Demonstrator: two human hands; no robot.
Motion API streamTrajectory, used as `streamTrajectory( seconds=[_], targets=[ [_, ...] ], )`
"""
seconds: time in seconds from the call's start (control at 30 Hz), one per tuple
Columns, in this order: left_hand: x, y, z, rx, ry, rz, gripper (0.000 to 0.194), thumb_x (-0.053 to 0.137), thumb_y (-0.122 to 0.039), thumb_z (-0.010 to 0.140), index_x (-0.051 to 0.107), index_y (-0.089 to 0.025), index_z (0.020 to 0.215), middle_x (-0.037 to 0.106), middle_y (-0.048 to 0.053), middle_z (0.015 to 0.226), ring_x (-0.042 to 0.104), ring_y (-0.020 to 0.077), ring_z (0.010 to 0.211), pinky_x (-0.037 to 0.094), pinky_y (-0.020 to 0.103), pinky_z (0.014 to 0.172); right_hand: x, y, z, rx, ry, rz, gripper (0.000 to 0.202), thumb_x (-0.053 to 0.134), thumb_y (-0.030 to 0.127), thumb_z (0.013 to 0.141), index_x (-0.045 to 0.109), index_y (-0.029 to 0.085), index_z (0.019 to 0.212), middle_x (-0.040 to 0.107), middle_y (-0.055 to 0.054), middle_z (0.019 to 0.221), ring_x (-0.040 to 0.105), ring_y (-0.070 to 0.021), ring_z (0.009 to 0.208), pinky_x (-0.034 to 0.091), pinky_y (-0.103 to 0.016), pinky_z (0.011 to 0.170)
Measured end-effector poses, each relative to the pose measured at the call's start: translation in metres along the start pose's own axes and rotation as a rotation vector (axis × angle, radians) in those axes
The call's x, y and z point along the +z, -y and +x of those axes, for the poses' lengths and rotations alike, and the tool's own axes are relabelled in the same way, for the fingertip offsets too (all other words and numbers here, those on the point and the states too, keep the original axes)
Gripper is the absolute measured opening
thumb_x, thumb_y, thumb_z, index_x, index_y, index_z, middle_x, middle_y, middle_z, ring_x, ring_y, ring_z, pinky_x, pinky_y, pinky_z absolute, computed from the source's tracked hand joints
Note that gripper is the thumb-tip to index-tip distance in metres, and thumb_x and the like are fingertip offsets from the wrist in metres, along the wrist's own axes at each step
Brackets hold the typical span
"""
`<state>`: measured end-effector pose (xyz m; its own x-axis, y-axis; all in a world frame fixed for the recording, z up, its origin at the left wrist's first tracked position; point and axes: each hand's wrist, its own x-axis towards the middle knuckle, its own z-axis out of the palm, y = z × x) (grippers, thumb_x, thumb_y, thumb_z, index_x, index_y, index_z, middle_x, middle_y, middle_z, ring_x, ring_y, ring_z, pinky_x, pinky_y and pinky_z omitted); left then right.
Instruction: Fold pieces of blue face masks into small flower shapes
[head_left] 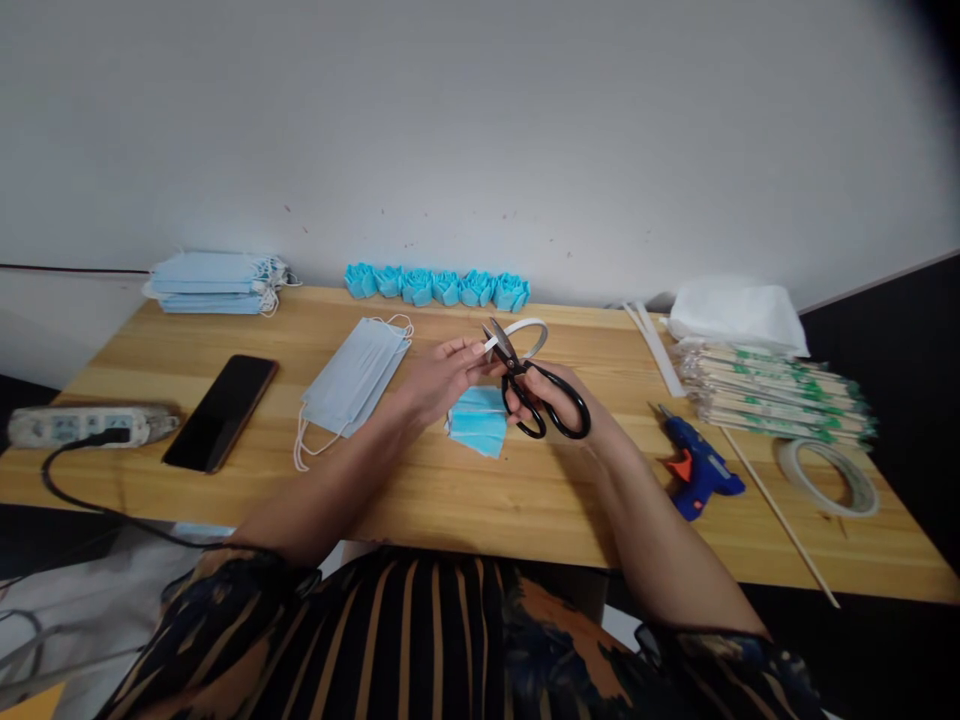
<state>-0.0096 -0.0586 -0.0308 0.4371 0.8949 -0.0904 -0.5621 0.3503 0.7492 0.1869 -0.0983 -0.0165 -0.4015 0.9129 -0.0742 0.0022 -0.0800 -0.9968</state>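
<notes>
Over the middle of the table, my left hand pinches the end of a narrow white strip between thumb and fingers. My right hand grips black-handled scissors, their blades beside the strip, close to the left fingertips. Behind the blades shows a thin white ring, like a narrow tape roll; what supports it is partly hidden. Below both hands lies a cut piece of blue face-mask fabric, flat on the wood.
Blue fabric roses line the wall. Masks lie in a stack and a smaller pile. Left are a phone and power strip; right, a glue gun, glue sticks, wrapped chopsticks and a tape roll.
</notes>
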Motion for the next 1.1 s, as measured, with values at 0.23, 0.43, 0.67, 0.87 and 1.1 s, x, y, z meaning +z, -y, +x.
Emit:
streamTrajectory(
  seconds=[0.23,0.43,0.67,0.87,1.1],
  targets=[
    [0.000,0.000,0.002,0.022,0.005,-0.004,0.029,0.091,-0.029,0.074,0.068,-0.012,0.074,0.074,0.007,0.087,0.068,0.0168,0.086,0.048,0.038,0.099,0.005,-0.002,0.002,-0.018,-0.025,0.041,0.059,0.066,0.073,0.086,0.070,0.015,0.099,0.062,0.000,0.068,0.054,-0.0101,0.051,0.054,-0.026,0.053],
    [0.002,0.000,0.001,0.031,0.005,-0.006,0.030,0.091,-0.030,0.073,0.067,-0.013,0.073,0.075,0.006,0.088,0.069,0.0167,0.089,0.049,0.037,0.098,0.008,-0.002,0.004,-0.020,-0.045,0.051,0.056,0.070,0.070,0.085,0.072,0.015,0.098,0.056,0.004,0.061,0.049,-0.0080,0.046,0.050,-0.024,0.047],
    [0.000,0.001,0.001,0.046,-0.001,0.011,0.031,0.091,-0.032,0.073,0.065,-0.014,0.075,0.075,0.005,0.089,0.072,0.0180,0.095,0.049,0.038,0.102,0.007,-0.004,0.003,-0.021,-0.076,0.025,0.054,0.070,0.067,0.087,0.072,0.014,0.099,0.048,0.007,0.055,0.041,-0.0063,0.042,0.050,-0.023,0.045],
    [-0.003,0.007,0.001,0.108,-0.063,0.081,0.031,0.091,-0.024,0.070,0.069,-0.016,0.090,0.075,0.001,0.090,0.071,0.0141,0.086,0.053,0.033,0.093,0.008,-0.001,0.004,-0.010,-0.064,0.017,0.058,0.070,0.069,0.085,0.073,0.013,0.103,0.043,0.009,0.051,0.037,-0.0062,0.040,0.051,-0.024,0.045],
    [-0.011,0.005,0.005,0.175,-0.185,0.216,0.031,0.090,-0.033,0.070,0.072,-0.016,0.087,0.073,0.000,0.082,0.069,0.0132,0.077,0.054,0.031,0.084,0.007,0.002,-0.003,-0.040,0.202,0.046,0.067,0.068,0.074,0.084,0.072,0.013,0.112,0.045,0.008,0.058,0.036,-0.0052,0.044,0.058,-0.028,0.059]
  ],
)
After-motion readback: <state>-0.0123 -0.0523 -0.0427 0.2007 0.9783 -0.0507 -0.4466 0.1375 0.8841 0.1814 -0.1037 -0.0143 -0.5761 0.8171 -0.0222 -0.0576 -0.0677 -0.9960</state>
